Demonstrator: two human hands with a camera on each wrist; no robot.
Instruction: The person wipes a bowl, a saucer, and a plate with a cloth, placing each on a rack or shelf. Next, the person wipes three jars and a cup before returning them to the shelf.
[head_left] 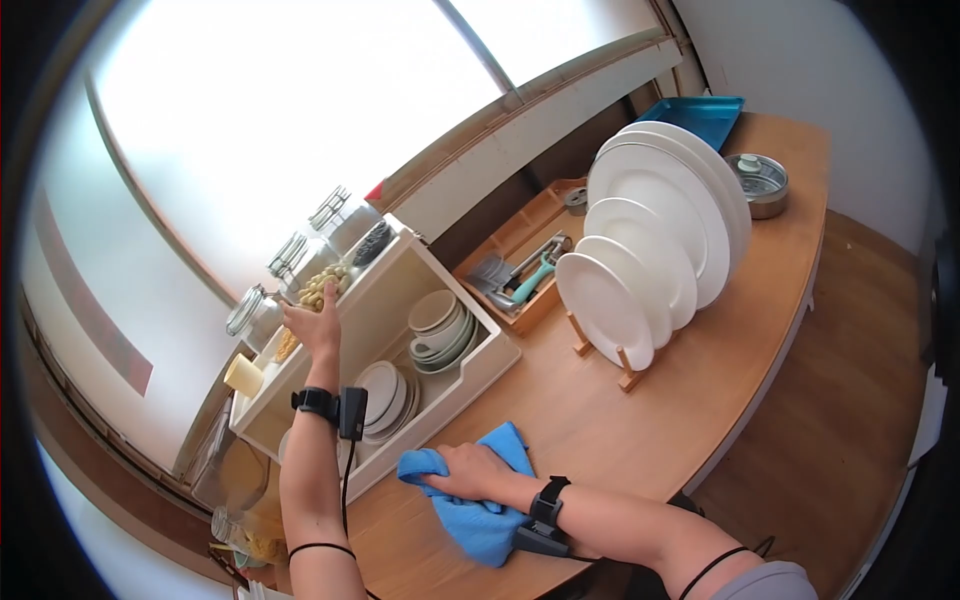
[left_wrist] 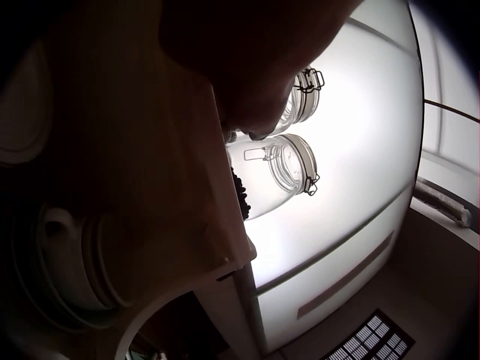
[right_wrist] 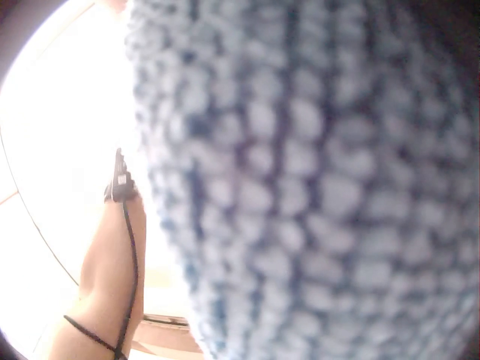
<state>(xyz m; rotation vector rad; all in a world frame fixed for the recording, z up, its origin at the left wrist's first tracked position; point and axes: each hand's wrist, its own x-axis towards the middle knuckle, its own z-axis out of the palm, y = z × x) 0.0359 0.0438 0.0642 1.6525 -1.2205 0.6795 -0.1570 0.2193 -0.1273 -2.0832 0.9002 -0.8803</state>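
My left hand reaches up to the top of a cream shelf unit, thumb and fingers spread at the lower part of a clip-top glass jar of pale, peanut-like pieces. Beside it stand a jar of dark beans and a jar of orange-yellow grains. In the left wrist view the hand is a dark shape covering part of the jars. On the table in front of the unit, my right hand grips a bunched blue cloth. Its coarse knit fills most of the right wrist view.
Small plates and stacked bowls and a cup sit inside the unit. White plates stand in a wooden rack to the right. Behind are a wooden utensil tray, a lidded pot and a blue tray. A yellow cup stands at the unit's left end.
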